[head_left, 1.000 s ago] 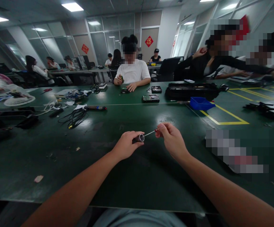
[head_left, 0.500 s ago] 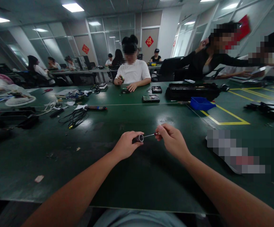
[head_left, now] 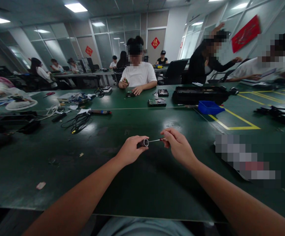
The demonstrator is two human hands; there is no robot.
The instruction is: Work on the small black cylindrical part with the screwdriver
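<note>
A dark cylindrical piece with a silvery ringed end point(head_left: 145, 143) lies in my left hand point(head_left: 130, 149), fingers and thumb closed around it. The ringed end faces right, and most of its body is hidden by the fingers. In my right hand point(head_left: 178, 143) is a screwdriver point(head_left: 161, 139) with a red handle, pinched between thumb and fingers. Its thin metal shaft points left and reaches the ringed end. I cannot tell how deep the tip sits. Both hands are held above the green table point(head_left: 137, 193).
Beyond my hands lie a hard drive point(head_left: 157, 102), a blue tray point(head_left: 210, 108) and a long black housing point(head_left: 200, 95). Left are a cable point(head_left: 77, 122) and a dark tool point(head_left: 100, 112). A blurred-out item point(head_left: 241, 157) lies right. Across the table sits a person point(head_left: 139, 72).
Both hands have shifted very slightly left, with the cylinder and screwdriver still held. At the far right, the person in black has drawn back and raised an arm.
</note>
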